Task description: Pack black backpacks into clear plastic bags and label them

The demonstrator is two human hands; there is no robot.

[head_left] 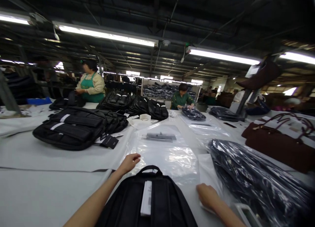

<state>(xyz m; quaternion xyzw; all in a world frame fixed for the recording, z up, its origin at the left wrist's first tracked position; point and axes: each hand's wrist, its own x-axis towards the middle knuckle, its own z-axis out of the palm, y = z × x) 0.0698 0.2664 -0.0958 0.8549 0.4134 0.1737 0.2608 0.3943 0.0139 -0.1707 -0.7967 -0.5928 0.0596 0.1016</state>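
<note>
At six o'clock is the black backpack (pixel 162 200), smooth, with arched top. From it, the left hand (pixel 129 163), at eleven, is loosely curled, partly open, with nothing visible inside; the right hand (pixel 206 196), at three, has bent fingers, but its opening and hold I cannot tell. At twelve lie flat, glossy clear plastic bags (pixel 169 158).

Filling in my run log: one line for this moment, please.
left hand: near clear plastic bags, left side | right hand: near their right side | black backpack: in foreground
</note>
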